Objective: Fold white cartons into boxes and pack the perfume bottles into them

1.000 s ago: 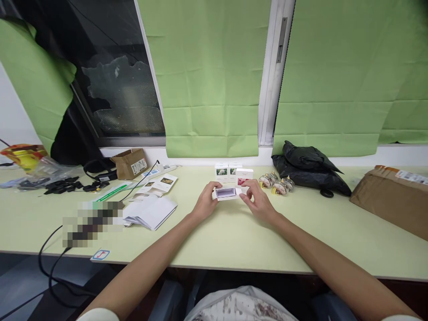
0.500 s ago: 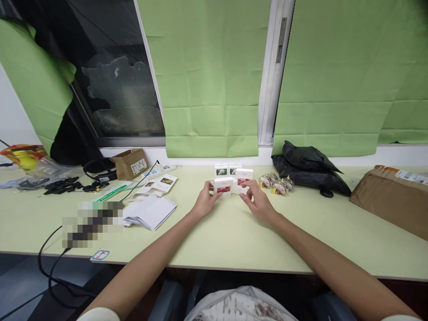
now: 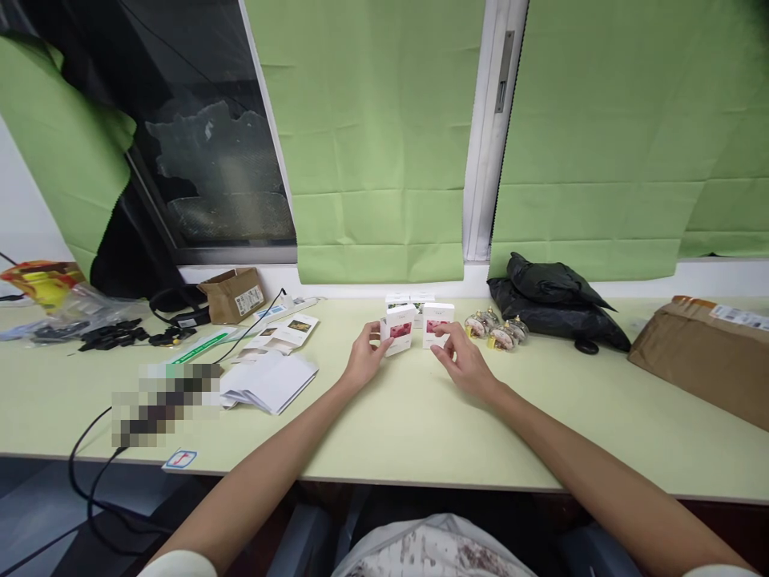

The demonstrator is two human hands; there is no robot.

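Observation:
My left hand (image 3: 364, 358) is closed on the left edge of a small white box (image 3: 399, 330) with a pink flower picture, thumb in front. This box is turned at a slight angle. A matching white box (image 3: 438, 316) stands upright on the table just right of it, with a narrow gap between. In front of that second box, my right hand (image 3: 465, 362) has its thumb and index finger apart, overlapping its face; whether they touch it I cannot tell. Behind stand two more white boxes (image 3: 414, 298), mostly hidden. Several small ornate bottles with gold-coloured parts (image 3: 501, 330) sit to the right.
Flattened white cartons (image 3: 270, 377) lie on the table (image 3: 384, 433) at left, near a cable and a power strip (image 3: 300, 304). A small brown box (image 3: 234, 294) is behind them. Black plastic bags (image 3: 553, 300) and a large brown parcel (image 3: 702, 357) occupy the right side.
The box in my left hand has turned and moved slightly left, opening a gap to the box beside it. My right hand has hardly moved.

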